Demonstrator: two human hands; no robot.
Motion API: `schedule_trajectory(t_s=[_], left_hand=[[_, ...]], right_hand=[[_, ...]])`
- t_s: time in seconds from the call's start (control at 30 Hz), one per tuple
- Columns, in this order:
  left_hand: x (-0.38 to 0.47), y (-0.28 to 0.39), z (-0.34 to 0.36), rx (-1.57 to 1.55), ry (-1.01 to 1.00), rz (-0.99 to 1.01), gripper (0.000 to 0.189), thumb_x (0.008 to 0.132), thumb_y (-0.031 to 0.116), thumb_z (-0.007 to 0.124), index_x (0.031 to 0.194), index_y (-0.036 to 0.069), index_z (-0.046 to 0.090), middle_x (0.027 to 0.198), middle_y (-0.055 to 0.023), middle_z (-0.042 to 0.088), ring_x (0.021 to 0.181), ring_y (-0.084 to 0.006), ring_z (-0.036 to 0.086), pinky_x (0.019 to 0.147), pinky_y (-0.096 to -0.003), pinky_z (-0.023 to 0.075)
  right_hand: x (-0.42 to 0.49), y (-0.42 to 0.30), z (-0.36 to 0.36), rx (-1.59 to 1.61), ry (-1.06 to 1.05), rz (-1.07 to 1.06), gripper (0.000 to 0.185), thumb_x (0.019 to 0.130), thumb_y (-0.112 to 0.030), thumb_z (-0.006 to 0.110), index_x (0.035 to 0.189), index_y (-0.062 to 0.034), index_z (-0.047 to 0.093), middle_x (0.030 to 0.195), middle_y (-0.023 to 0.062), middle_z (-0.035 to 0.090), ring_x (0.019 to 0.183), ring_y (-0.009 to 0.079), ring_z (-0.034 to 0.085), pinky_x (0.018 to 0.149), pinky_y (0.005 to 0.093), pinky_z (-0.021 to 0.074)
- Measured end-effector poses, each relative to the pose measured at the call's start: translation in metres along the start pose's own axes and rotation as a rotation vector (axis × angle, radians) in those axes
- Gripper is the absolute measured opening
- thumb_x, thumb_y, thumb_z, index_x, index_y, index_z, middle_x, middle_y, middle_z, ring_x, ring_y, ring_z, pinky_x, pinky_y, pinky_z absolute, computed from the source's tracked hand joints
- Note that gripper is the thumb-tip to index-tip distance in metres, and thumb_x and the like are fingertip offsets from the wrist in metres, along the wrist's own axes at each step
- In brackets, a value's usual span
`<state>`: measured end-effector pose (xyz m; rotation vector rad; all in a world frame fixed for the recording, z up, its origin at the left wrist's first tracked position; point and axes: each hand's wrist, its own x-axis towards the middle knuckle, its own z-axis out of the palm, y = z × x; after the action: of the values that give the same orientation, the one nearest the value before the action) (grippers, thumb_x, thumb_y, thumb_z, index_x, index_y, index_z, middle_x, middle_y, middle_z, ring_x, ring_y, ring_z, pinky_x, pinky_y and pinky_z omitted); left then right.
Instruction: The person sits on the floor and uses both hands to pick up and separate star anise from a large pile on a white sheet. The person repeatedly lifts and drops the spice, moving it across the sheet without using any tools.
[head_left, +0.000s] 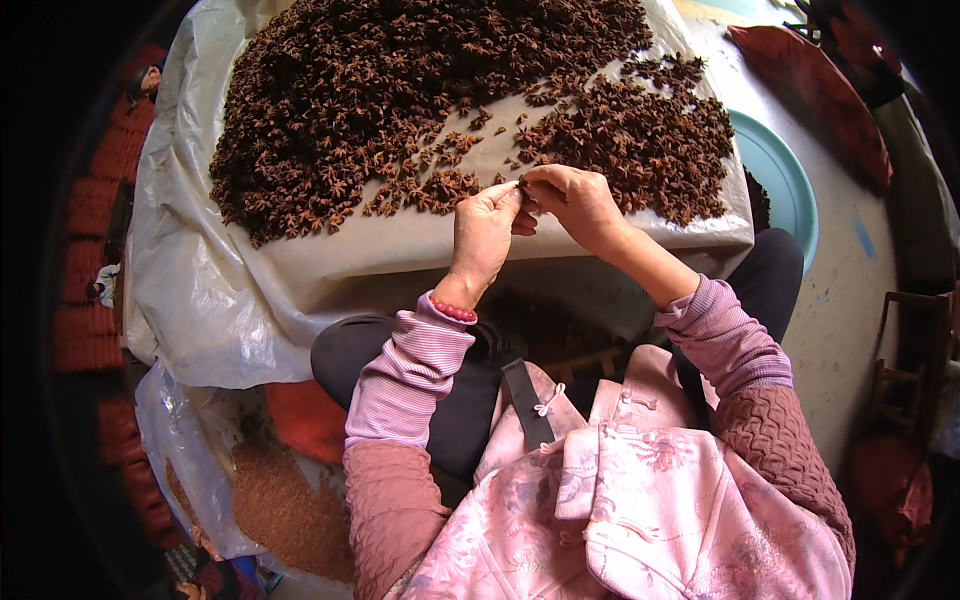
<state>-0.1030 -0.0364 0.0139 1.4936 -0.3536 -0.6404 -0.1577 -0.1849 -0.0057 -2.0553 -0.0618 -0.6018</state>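
Over the near edge of the table, my left hand (481, 234) and my right hand (581, 208) meet at the fingertips. A small dark piece of star anise (523, 184) is pinched between them, mostly hidden by the fingers. Beyond my hands a large heap of dried star anise (360, 112) covers the plastic sheet (300, 262). To the right lies a smaller pile of star anise (637, 142), just past my right hand. Loose pods and fragments (450, 146) are scattered on the bare strip between the two piles.
A light-blue round basin (780, 169) stands at the table's right side, with dark material partly visible. Brown granular material (281, 510) lies on plastic at lower left. Red sacks (97, 247) are stacked far left; another red sack (817, 97) lies at upper right. Other people are at the left edge.
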Motion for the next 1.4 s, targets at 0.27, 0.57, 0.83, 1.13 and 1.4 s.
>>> schedule_trajectory(t_s=[0.27, 0.57, 0.83, 1.13, 1.4], left_hand=[[-0.04, -0.006, 0.035, -0.195, 0.086, 0.055, 0.024, 0.096, 0.015, 0.055, 0.108, -0.004, 0.062, 0.087, -0.0083, 0.069, 0.066, -0.0107, 0.062, 0.062, -0.0238, 0.0527], [-0.067, -0.012, 0.058, 0.392, 0.07, 0.168, 0.016, 0.093, 0.013, 0.06, 0.095, 0.0, 0.068, 0.076, -0.0022, 0.066, 0.061, -0.0071, 0.058, 0.057, -0.0219, 0.0478], [-0.075, -0.009, 0.064, 1.027, -0.044, 0.717, 0.016, 0.076, 0.004, 0.06, 0.064, 0.002, 0.05, 0.062, -0.0131, 0.054, 0.059, -0.033, 0.058, 0.053, -0.0401, 0.046], [-0.095, 0.001, 0.053, 0.403, -0.268, 0.073, 0.013, 0.08, 0.01, 0.065, 0.075, -0.002, 0.065, 0.065, -0.0058, 0.065, 0.058, -0.0067, 0.056, 0.055, -0.0247, 0.0449], [0.001, -0.013, 0.022, 1.116, 0.387, 0.468, 0.018, 0.085, 0.017, 0.056, 0.073, 0.004, 0.062, 0.077, -0.0171, 0.062, 0.077, -0.0374, 0.059, 0.069, -0.0459, 0.0468]], right_hand=[[-0.034, -0.013, -0.03, 0.761, -0.139, 0.447, 0.03, 0.089, -0.011, 0.065, 0.113, 0.0069, 0.06, 0.098, 0.008, 0.067, 0.09, 0.013, 0.063, 0.081, 0.0245, 0.0506], [-0.06, -0.015, -0.068, 0.583, -0.332, 0.562, 0.02, 0.086, -0.011, 0.065, 0.098, 0.0055, 0.065, 0.082, 0.0035, 0.065, 0.074, 0.0091, 0.06, 0.068, 0.0243, 0.0501], [-0.079, -0.028, -0.07, -0.04, -0.256, 0.01, 0.019, 0.079, -0.006, 0.062, 0.096, -0.0002, 0.068, 0.081, 0.0167, 0.066, 0.079, 0.0307, 0.065, 0.072, 0.0378, 0.0515], [-0.067, -0.019, -0.058, -0.367, -0.06, -0.075, 0.015, 0.083, -0.006, 0.059, 0.096, -0.0025, 0.065, 0.079, 0.0152, 0.058, 0.077, 0.0347, 0.059, 0.069, 0.042, 0.0474], [-0.005, 0.021, -0.007, -0.502, -0.137, -0.15, 0.021, 0.081, -0.012, 0.062, 0.101, -0.0063, 0.066, 0.095, 0.0091, 0.063, 0.095, 0.0271, 0.056, 0.088, 0.037, 0.0433]])
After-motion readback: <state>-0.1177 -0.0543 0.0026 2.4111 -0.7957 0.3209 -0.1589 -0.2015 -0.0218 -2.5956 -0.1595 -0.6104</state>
